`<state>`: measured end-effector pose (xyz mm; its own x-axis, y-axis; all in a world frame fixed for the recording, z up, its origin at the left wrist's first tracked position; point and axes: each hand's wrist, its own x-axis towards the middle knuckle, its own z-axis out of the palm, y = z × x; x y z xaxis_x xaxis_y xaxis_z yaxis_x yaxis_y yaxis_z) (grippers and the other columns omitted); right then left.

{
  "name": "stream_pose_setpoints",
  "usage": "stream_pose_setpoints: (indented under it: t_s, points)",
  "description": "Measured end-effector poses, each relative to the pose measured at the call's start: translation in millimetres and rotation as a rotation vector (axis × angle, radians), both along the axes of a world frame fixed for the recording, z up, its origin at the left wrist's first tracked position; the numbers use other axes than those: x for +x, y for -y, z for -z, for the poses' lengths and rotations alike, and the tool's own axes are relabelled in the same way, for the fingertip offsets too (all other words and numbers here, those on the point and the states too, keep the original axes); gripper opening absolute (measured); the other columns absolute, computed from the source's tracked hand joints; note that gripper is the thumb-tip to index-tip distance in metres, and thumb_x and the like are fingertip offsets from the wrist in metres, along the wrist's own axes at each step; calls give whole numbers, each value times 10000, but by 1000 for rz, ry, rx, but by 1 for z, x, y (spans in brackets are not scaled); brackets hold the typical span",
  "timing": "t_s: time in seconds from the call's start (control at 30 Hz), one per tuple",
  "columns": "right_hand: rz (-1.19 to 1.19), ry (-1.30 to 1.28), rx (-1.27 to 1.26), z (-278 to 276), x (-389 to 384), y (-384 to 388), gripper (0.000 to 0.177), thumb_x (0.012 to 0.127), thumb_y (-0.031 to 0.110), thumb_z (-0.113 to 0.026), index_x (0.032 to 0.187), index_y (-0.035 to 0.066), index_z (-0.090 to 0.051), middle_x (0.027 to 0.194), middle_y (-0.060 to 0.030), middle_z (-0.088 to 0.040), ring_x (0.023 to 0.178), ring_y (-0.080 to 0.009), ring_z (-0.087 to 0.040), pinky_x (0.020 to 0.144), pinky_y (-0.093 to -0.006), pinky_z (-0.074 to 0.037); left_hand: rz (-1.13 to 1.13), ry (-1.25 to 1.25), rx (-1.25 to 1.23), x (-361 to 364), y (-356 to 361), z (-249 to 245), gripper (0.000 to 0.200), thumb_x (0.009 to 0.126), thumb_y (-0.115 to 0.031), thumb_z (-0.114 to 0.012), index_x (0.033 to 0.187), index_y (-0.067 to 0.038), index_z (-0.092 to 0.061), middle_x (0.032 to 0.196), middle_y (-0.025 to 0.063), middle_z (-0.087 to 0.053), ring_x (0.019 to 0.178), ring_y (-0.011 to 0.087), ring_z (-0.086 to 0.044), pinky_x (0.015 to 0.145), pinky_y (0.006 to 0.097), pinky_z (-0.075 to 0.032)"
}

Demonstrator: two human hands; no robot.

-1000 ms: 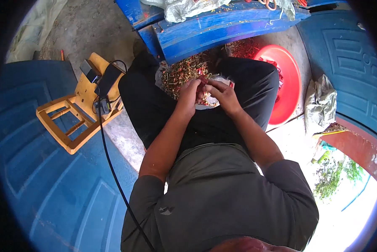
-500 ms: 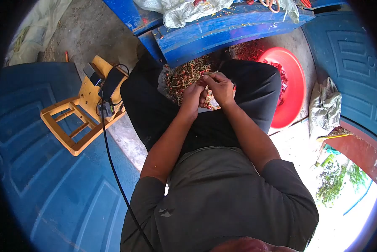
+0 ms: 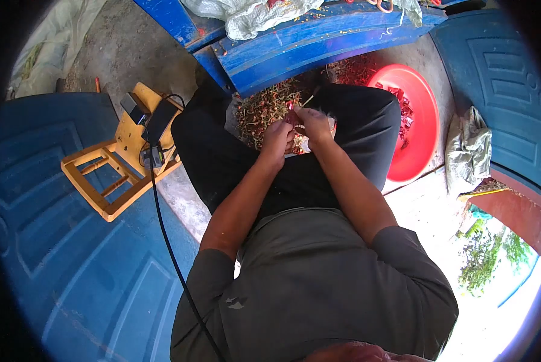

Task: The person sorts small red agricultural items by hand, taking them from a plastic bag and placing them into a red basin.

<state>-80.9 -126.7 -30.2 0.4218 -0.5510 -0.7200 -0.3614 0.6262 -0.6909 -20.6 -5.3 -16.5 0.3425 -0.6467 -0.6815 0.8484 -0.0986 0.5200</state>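
My left hand [image 3: 277, 139] is closed, its fingers curled around the lower side of a small red chili pepper [image 3: 292, 114]. Pressed close beside it, my right hand [image 3: 314, 125] pinches at the same pepper. A thin pale stem [image 3: 308, 100] sticks up from between the right fingertips. Part of the pepper is hidden by the fingers. Beneath and beyond both hands, a heap of brownish stems and red bits [image 3: 263, 111] lies between my knees on some pale sheeting.
To the right stands a red basin [image 3: 428, 120] holding red pieces. A blue wooden table edge [image 3: 318, 45] is ahead of my knees. On the left, a small wooden chair [image 3: 110, 181] carries black devices with a cable. A crumpled sack [image 3: 468, 151] sits beyond the basin.
The right fingers have shifted slightly, and a pale stem and more of the red pepper now show above them. My left hand stays nearly in place. The view has shifted a little.
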Motion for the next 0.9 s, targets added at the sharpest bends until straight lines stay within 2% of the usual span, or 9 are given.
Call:
stream_pose_setpoints:
  t_s: [0.07,0.13,0.2,0.3,0.37,0.47,0.63,0.8,0.9]
  points:
    - [-44,-9,-101,6,-4,1,269,909,306,-699,822,54,-674,811,-38,-676,717,-173,-634,644,-355,-503,11,-8,26,-1,2,-1,71,902,-168,-517,839,-144,-495,608,-59,-406,451,62,-334,398,251,-233]
    - [-387,-250,-978,-1,-7,-2,264,881,274,-717,913,12,-703,879,-156,-702,761,-290,-671,682,-423,-505,-12,-32,29,-3,4,1,72,900,-161,-511,830,-148,-500,600,-65,-386,437,59,-313,389,253,-209]
    - [-312,-230,-1018,1,-6,-4,277,852,275,-731,909,7,-691,855,-214,-677,720,-334,-659,652,-428,-493,-20,-40,24,-3,5,1,62,899,-158,-511,838,-146,-510,599,-67,-380,435,59,-308,389,251,-205]
    - [-300,-206,-880,1,-4,6,247,885,274,-712,800,43,-686,791,-96,-668,724,-221,-640,639,-379,-483,-30,-44,14,-2,7,2,41,896,-155,-510,861,-141,-526,594,-70,-366,430,60,-299,389,247,-205]
    - [14,32,53,-3,-5,12,177,913,251,-699,826,101,-667,805,-47,-675,746,-190,-635,643,-374,-492,-32,-43,8,-3,7,4,33,895,-154,-510,875,-137,-532,590,-72,-357,429,60,-295,390,245,-208]
    - [151,287,450,67,-22,33,133,938,237,-681,858,139,-640,786,0,-649,736,-143,-607,646,-344,-504,-4,-39,-8,-3,6,-5,53,896,-146,-492,900,-113,-533,581,-73,-352,425,57,-291,391,239,-220]
    - [111,-27,-62,29,-28,53,248,956,262,-654,939,15,-676,781,3,-619,646,-99,-571,621,-309,-525,-56,-56,-123,10,-21,-27,39,862,-137,-482,861,-126,-519,572,-64,-362,420,52,-302,382,232,-216]
    - [-649,-203,-803,21,-36,34,450,814,122,-656,1236,-32,-638,1042,-165,-720,992,-281,-696,870,-384,-537,-51,-98,-142,12,-15,-10,69,899,-125,-482,934,-106,-539,590,-62,-362,444,59,-309,406,249,-232]
    - [-729,-237,-846,4,-37,28,561,768,104,-636,1312,-17,-581,1197,-213,-670,1124,-304,-651,954,-371,-499,-108,-88,-146,15,-10,-8,72,904,-122,-484,940,-119,-546,601,-61,-367,458,59,-316,414,250,-231]
